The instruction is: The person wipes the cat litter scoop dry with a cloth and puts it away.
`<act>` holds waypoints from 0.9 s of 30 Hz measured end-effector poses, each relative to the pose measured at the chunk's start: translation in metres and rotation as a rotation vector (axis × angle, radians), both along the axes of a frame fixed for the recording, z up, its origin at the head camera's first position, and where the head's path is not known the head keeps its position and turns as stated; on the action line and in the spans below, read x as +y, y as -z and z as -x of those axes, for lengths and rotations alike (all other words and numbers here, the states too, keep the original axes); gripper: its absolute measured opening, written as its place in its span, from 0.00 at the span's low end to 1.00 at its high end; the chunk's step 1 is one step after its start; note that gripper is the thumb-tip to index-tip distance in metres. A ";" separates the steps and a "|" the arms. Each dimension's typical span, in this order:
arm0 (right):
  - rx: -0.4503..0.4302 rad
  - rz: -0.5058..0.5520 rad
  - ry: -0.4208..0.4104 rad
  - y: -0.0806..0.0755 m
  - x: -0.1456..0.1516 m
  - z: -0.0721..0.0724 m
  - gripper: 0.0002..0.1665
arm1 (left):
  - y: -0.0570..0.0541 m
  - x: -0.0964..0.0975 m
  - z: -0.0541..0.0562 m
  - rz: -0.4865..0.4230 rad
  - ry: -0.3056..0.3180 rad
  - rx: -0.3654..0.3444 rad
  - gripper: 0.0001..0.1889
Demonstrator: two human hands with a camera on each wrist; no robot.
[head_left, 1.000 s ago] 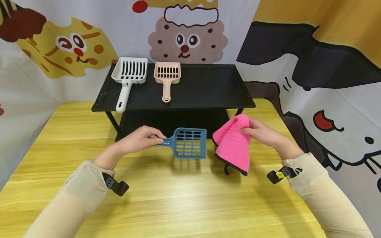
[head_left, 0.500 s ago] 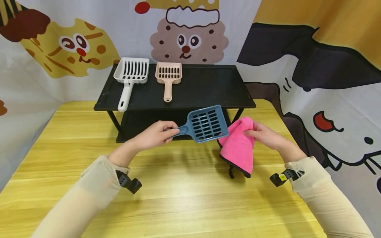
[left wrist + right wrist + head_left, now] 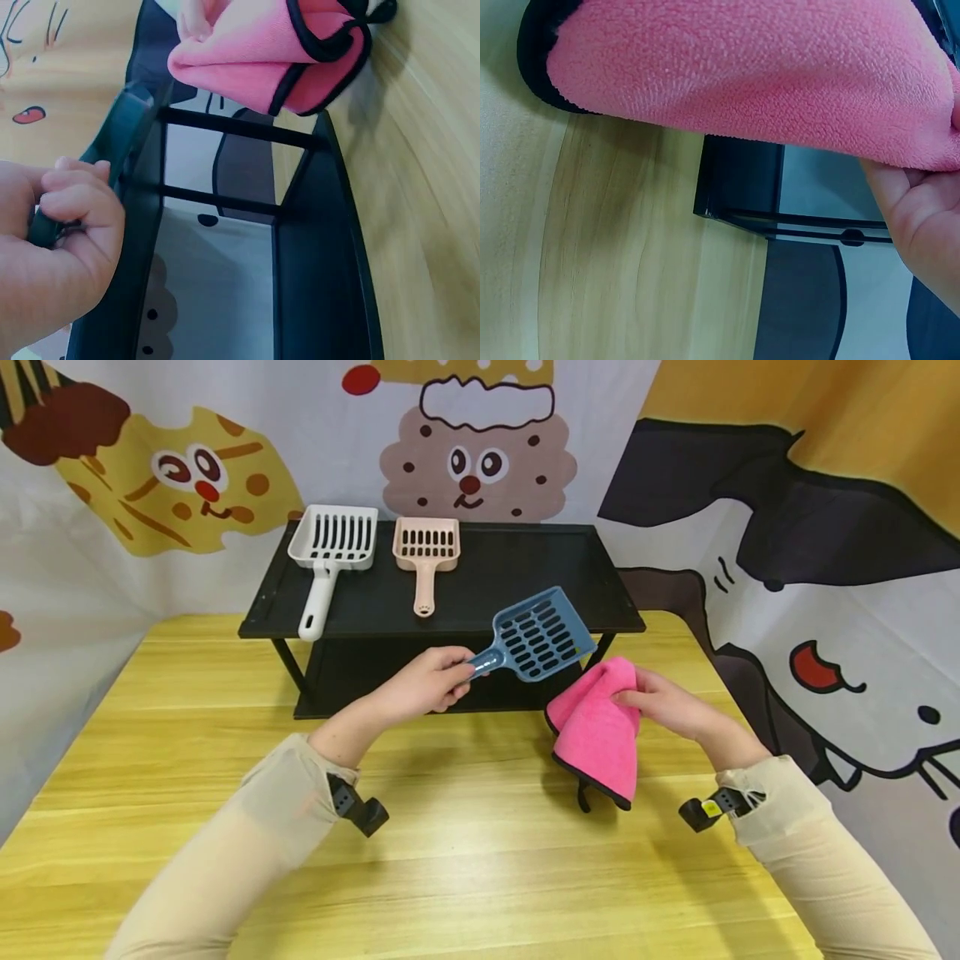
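Observation:
My left hand [image 3: 427, 683] grips the handle of a blue slotted litter scoop [image 3: 542, 637]. The scoop is held up over the front edge of the black shelf, its head pointing right. In the left wrist view, the fingers [image 3: 79, 199] curl round the dark-looking handle. My right hand [image 3: 663, 700] pinches the top of a pink cloth [image 3: 597, 731] with black edging, which hangs just below and right of the scoop head. Up close in the right wrist view, the fuzzy cloth [image 3: 765, 75] covers most of that hand.
A black two-tier shelf [image 3: 517, 585] stands at the back of the wooden table [image 3: 450, 860]. On its top, to the left, lie a white litter scoop [image 3: 333, 539] and a smaller pink litter scoop [image 3: 425, 547]. Behind hangs a cartoon-printed curtain [image 3: 495, 460].
My left hand has moved right and up with the blue scoop, tilting its head upward from level. The right hand and the pink cloth have shifted only slightly.

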State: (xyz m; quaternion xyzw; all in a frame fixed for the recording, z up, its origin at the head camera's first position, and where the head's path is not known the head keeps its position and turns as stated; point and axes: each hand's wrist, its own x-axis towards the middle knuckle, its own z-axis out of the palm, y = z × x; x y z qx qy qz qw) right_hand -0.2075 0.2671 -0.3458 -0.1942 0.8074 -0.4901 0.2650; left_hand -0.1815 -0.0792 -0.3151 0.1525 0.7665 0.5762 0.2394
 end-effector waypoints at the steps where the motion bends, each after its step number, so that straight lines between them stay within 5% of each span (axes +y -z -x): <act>1: 0.003 0.003 -0.003 -0.001 0.000 0.000 0.18 | -0.001 0.001 0.001 -0.013 -0.001 -0.017 0.12; 8: 0.006 -0.029 0.011 -0.004 -0.001 -0.002 0.20 | -0.006 0.011 0.005 -0.132 -0.003 -0.138 0.16; 15: -0.008 -0.046 0.033 -0.002 -0.002 -0.004 0.21 | -0.010 0.025 0.013 -0.225 -0.115 -0.192 0.17; 20: -0.002 -0.044 0.039 -0.001 -0.004 -0.004 0.22 | -0.015 0.032 0.019 -0.204 -0.168 -0.189 0.19; 27: -0.014 -0.057 0.053 0.000 -0.006 -0.005 0.23 | -0.016 0.035 0.024 -0.134 -0.146 -0.199 0.18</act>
